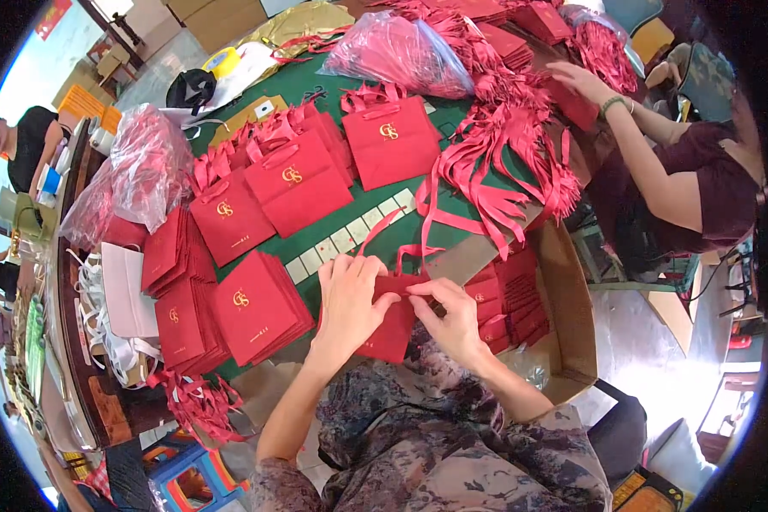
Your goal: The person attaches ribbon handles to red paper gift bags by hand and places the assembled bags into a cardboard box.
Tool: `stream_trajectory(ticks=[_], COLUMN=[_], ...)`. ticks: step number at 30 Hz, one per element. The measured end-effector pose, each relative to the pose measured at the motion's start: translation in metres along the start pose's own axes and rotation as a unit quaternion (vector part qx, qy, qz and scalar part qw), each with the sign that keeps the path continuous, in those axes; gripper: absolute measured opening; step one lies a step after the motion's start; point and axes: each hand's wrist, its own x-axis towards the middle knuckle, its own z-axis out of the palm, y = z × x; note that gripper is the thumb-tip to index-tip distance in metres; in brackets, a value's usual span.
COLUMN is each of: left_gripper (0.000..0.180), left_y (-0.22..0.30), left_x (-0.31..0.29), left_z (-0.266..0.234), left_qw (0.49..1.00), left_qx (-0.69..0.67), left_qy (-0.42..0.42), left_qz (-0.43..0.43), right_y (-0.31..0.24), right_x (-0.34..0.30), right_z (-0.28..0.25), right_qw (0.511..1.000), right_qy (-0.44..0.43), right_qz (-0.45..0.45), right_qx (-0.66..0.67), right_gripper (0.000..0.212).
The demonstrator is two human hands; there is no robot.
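Observation:
Close to my body, a small red paper bag (387, 339) is held between both hands. My left hand (350, 297) grips its left upper part, with the thumb lying across the front. At the right end of the bag's upper edge, my right hand (449, 312) pinches with thumb and forefinger; whether ribbon is also in the pinch is hidden. A red ribbon (418, 250) rises in a loop just above the bag. Beyond my hands, finished-looking red bags with ribbon handles (299, 183) stand on the green tabletop (347, 213).
Stacks of flat red bags (260, 307) lie to the left. A row of pale cards (350, 237) crosses the table. Loose red ribbons (495, 162) heap at the right. An open carton (576, 316) holds more bags. A co-worker's hand (582, 84) touches red bags at the far right.

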Motion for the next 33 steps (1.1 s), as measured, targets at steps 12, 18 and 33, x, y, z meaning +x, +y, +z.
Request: stream_trajectory(ticks=[12, 18, 33], left_gripper=[0.031, 0.029, 0.025], left_y=[0.014, 0.021, 0.020], left_x=[-0.010, -0.014, -0.015], left_z=[-0.006, -0.002, -0.006], left_qw=[0.994, 0.999, 0.995], left_qx=[-0.042, -0.007, -0.090], left_qy=[-0.028, 0.016, -0.025], left_qz=[-0.092, -0.048, -0.038], right_y=[-0.015, -0.019, -0.020], right_x=[0.008, 0.012, 0.013], right_z=[-0.001, -0.002, -0.002], right_qw=[0.999, 0.987, 0.997], right_qy=[-0.011, -0.035, 0.030], right_qz=[0.041, 0.141, -0.066], right_qx=[-0.011, 0.064, -0.041], right_gripper=[0.010, 0.011, 0.015])
